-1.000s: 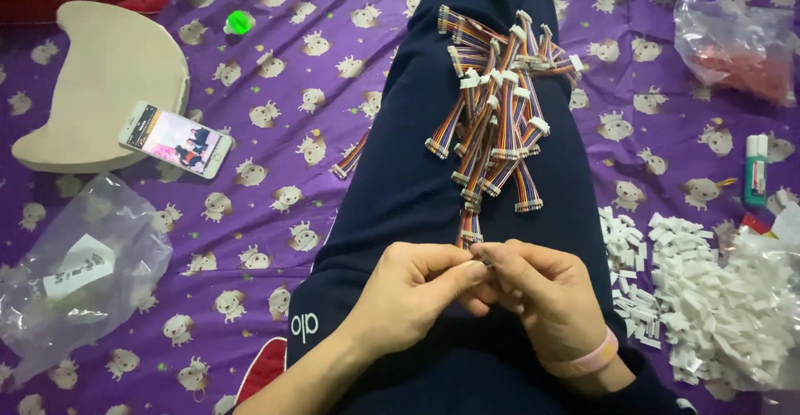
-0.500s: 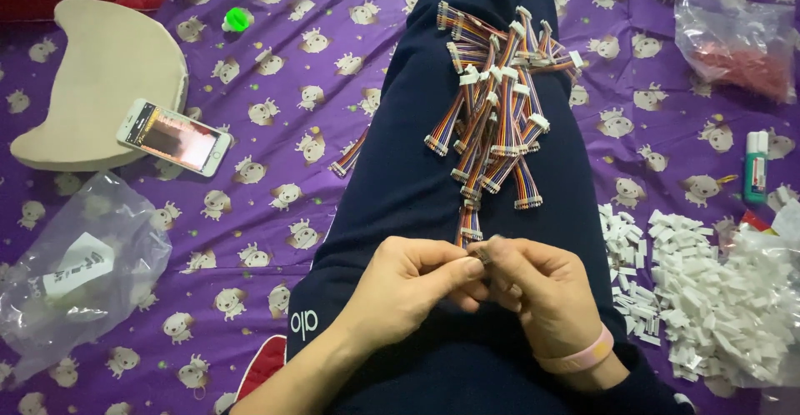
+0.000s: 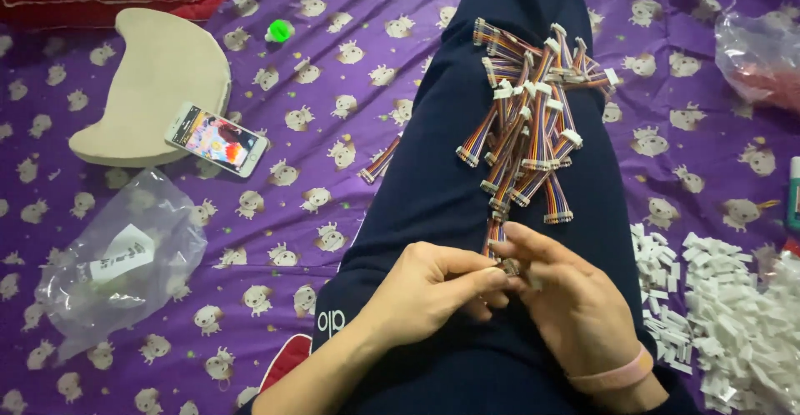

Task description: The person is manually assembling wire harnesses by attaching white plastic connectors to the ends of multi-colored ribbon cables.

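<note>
Nearest the camera, the left hand (image 3: 433, 286) and the right hand (image 3: 575, 302) meet over the person's lap, fingertips pinched together on the end of one short rainbow ribbon cable (image 3: 497, 242). Both hands are closed narrowly around it, and the small part at the tip is too hidden to make out. The cable's free end points away from the body, so the working end sits close under the eyes.

Just to the right on the purple bedsheet (image 3: 292, 223) lies a heap of small white plastic connector housings (image 3: 733, 323), within easy reach of the right hand. To the left lies a crumpled clear plastic bag (image 3: 117, 265).

Further up, a pile of ribbon cables (image 3: 533, 123) rests on the dark trouser leg (image 3: 442, 173), which serves as a ledge. Beyond, a phone (image 3: 217, 138) leans on a beige crescent-shaped board (image 3: 158, 82), and a small green cap (image 3: 280, 30) lies near it.
</note>
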